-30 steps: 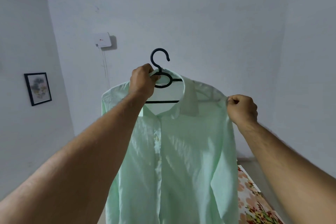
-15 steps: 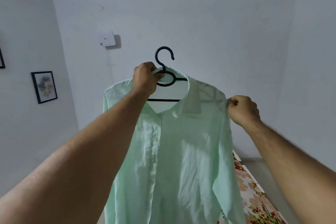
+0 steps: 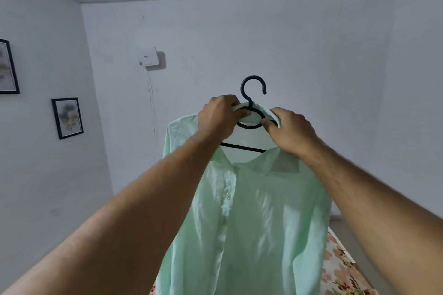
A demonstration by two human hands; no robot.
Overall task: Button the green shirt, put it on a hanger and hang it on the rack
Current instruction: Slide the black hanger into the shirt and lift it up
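A pale green shirt hangs on a black plastic hanger, held up in front of me, its front placket closed. My left hand grips the collar and the hanger's neck from the left. On the right side of the collar, my right hand pinches the cloth beside the hanger's ring. The hanger's hook sticks up free above both hands. No rack is in view.
A white wall stands close behind the shirt, with a small white box and a dangling cord. Two framed pictures hang on the left wall. A floral-patterned cloth lies at the lower right.
My right hand has let go of the shirt's right shoulder and moved up to the collar beside the hanger. The view has shifted to the left; the shirt sits further right.
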